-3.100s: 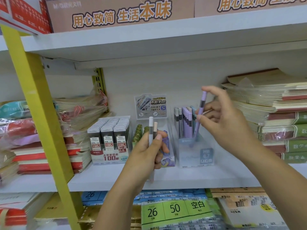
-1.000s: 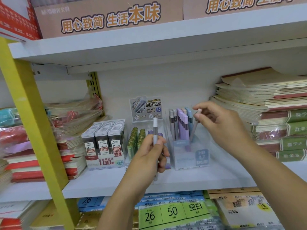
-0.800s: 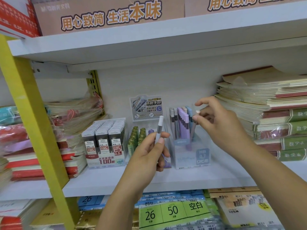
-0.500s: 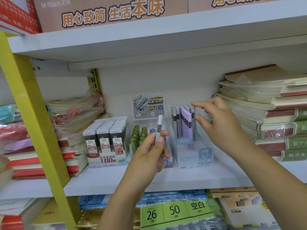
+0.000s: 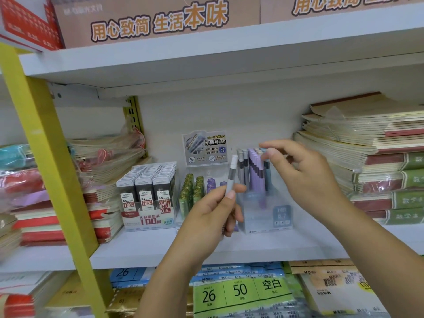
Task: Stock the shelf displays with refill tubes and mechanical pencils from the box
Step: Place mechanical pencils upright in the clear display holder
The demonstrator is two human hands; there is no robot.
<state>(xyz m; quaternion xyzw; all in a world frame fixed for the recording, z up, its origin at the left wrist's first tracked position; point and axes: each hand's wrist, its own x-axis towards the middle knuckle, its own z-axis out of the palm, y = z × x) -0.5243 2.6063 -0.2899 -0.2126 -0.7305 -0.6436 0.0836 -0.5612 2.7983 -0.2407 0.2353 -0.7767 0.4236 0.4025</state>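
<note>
- A grey pencil [image 5: 230, 180] is pinched, nearly upright, by the left hand [image 5: 206, 219] in front of the clear pencil stand [image 5: 259, 220].
- The right hand [image 5: 307, 180] is held loose and empty beside the stand's pencil tops.

Two bare forearms, raised from below: left hand [image 5: 211, 214], back to the camera, thumb and curled fingers pinching a grey mechanical pencil [image 5: 230, 180] near upright; right hand [image 5: 305, 177], higher and to the right, holding nothing, fingers loosely spread, thumb and forefinger apart.
</note>
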